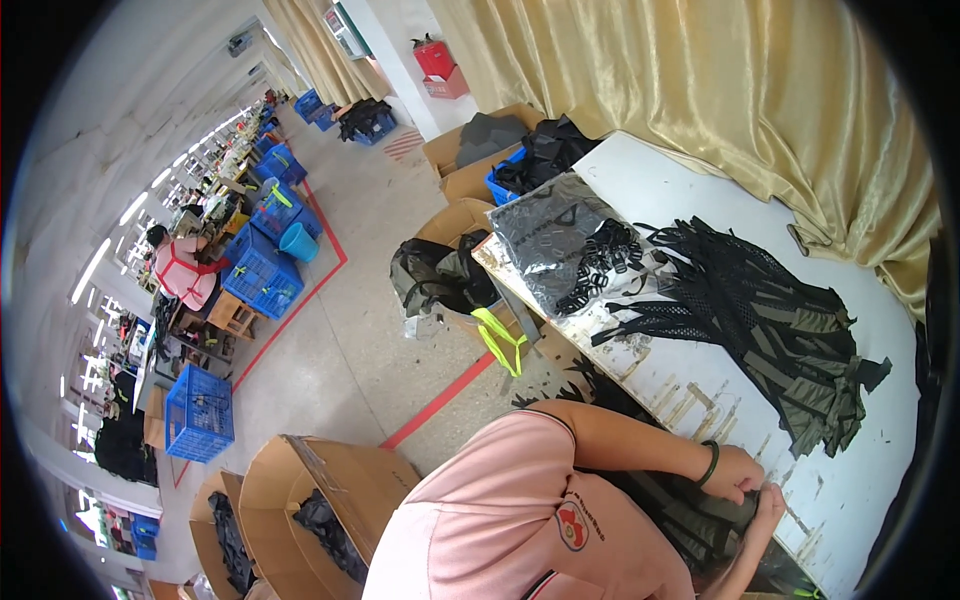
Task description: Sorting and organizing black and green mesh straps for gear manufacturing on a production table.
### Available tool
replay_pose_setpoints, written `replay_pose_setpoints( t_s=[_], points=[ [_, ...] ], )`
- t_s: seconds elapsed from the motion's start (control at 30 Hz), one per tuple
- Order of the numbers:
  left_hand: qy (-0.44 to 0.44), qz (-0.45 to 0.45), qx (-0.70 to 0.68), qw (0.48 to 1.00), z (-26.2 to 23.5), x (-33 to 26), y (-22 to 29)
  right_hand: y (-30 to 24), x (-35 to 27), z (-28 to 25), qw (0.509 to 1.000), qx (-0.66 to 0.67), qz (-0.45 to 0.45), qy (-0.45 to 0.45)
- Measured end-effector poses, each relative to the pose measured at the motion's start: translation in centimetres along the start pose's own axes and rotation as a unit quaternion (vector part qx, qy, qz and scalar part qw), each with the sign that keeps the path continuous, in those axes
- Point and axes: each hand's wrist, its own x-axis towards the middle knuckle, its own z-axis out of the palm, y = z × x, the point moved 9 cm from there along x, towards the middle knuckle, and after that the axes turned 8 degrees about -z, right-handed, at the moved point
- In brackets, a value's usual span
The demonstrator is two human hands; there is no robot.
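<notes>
My left hand (734,473), with a dark band at the wrist, has its fingers curled in a pinch at the edge of a dark olive fabric piece (722,512). Close beside it, my right hand (764,512) is closed on the same edge, and the two hands almost touch. Both are at the near edge of the white worktable (870,490); the fine detail between the fingertips is hidden. Beyond them on the table lies a fanned pile of black mesh and olive fabric strips (770,330). Black buckles (600,265) lie near its far end.
A clear plastic bag (545,225) lies on the table's far end. Cardboard boxes (330,475) stand on the floor at lower left; another box (465,215) holds dark fabric. Blue crates (200,412) and a seated person (183,270) are farther left. Gold curtains (680,70) hang behind the table.
</notes>
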Motion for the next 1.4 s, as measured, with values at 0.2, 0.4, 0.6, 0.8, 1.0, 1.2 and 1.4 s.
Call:
replay_pose_setpoints(
  t_s=[0.2, 0.4, 0.6, 0.8, 1.0, 1.2, 1.4],
  points=[
    [-0.051, -0.072, -0.084, 0.993, -1.3, 0.3, -1.2, -1.7, -0.9, 4.5, 0.993, 0.094, 0.049, 0.055],
    [-0.009, -0.151, -0.248, 0.957, -5.1, -0.8, -3.1, -1.3, -2.7, 8.0, 0.910, 0.335, 0.158, -0.185],
    [-0.029, -0.144, -0.270, 0.952, -3.9, -0.2, -2.5, -0.9, -3.8, 7.1, 0.903, 0.378, 0.114, -0.171],
    [-0.075, -0.209, -0.082, 0.972, -2.6, -0.9, -1.8, -6.5, -3.1, 3.5, 0.927, -0.274, -0.255, -0.030],
    [-0.100, -0.287, -0.184, 0.935, -1.9, -1.0, -3.7, -5.9, -1.7, 1.2, 0.986, -0.128, -0.109, 0.019],
    [-0.099, -0.316, -0.213, 0.919, -1.2, -1.2, -4.6, -4.4, -1.7, 1.1, 0.995, -0.088, -0.049, -0.018],
    [-0.082, -0.368, -0.266, 0.887, -1.4, -1.7, -5.5, -6.9, -2.8, 3.3, 0.978, -0.140, -0.111, -0.109]
  ],
)
